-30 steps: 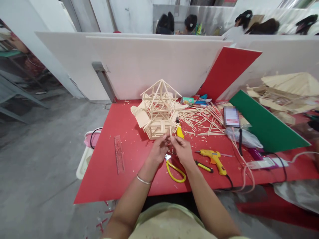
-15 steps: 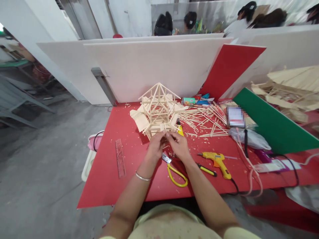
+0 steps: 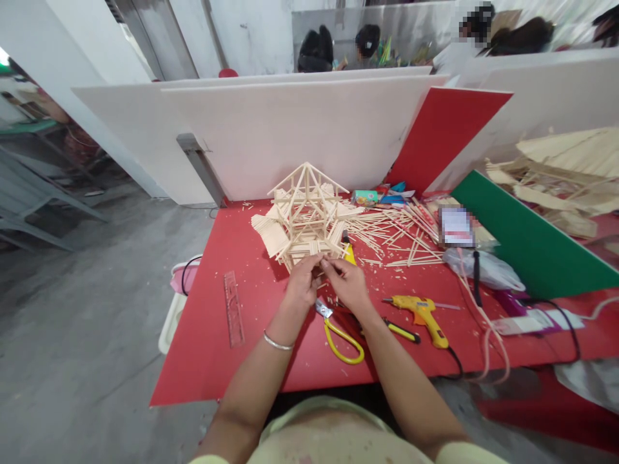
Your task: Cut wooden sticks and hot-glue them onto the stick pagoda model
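A small house built of thin wooden sticks stands on the red table. My left hand and my right hand meet just in front of its base, fingertips pinched together on a small wooden stick that is hard to make out. Both hands hover above the table, close to the model's front edge. Yellow-handled scissors lie just under my wrists.
A yellow glue gun and a yellow utility knife lie to the right. Loose sticks are scattered behind them. A clear ruler lies left. White, red and green boards stand behind. People sit beyond the partition.
My hands have drawn closer together and nearer to the model's base. The camera view shifted slightly downward and then held steady.
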Demonstrator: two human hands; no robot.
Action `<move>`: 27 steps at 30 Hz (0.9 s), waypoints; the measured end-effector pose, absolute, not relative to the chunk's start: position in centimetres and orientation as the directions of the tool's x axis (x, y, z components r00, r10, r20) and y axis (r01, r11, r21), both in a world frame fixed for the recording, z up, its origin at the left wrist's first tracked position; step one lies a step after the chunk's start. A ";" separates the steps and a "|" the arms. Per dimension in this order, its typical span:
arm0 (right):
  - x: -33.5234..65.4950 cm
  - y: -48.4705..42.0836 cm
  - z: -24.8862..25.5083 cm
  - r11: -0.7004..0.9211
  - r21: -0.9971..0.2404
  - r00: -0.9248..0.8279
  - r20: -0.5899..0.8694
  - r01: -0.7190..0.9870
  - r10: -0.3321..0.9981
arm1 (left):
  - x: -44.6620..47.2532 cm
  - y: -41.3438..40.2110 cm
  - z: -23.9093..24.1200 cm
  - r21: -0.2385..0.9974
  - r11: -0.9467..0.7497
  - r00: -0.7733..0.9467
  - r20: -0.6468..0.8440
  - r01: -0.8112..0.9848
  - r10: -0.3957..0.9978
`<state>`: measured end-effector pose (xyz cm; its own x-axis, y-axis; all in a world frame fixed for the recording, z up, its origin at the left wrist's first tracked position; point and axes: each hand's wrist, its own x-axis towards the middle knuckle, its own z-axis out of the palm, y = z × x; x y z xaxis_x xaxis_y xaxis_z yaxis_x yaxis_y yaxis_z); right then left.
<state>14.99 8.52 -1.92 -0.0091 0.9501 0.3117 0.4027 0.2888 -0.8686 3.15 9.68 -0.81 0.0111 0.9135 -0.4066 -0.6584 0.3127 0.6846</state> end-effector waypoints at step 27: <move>14.6 8.5 -0.7 0.324 -0.821 -0.077 0.328 0.470 0.942 | 2.7 9.5 -0.9 0.701 0.309 0.022 -0.386 -0.643 0.922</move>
